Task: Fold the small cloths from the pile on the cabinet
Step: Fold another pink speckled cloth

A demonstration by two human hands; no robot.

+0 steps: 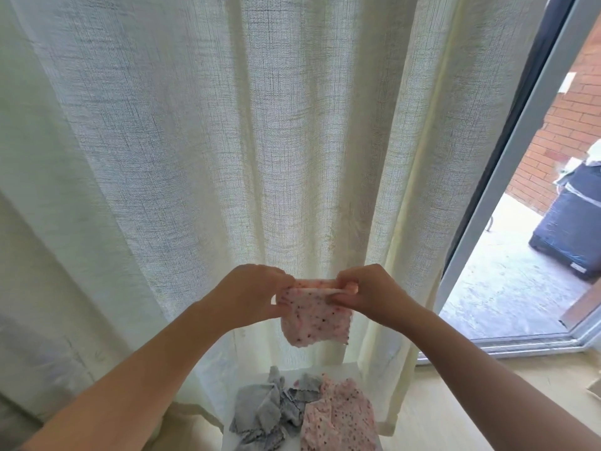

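Observation:
A small pink cloth (313, 315) with dark dots hangs in the air in front of the curtain. My left hand (250, 294) pinches its upper left corner and my right hand (367, 292) pinches its upper right corner, the top edge stretched between them and doubled over. Below, on the white cabinet top (338, 369), lies the pile: crumpled grey cloths (263, 415) on the left and pink dotted cloths (338, 418) on the right.
A cream curtain (227, 141) hangs right behind the cabinet. To the right an open sliding door frame (507, 177) leads to a patio with a dark bin (569, 229). Light wooden floor (448, 411) lies right of the cabinet.

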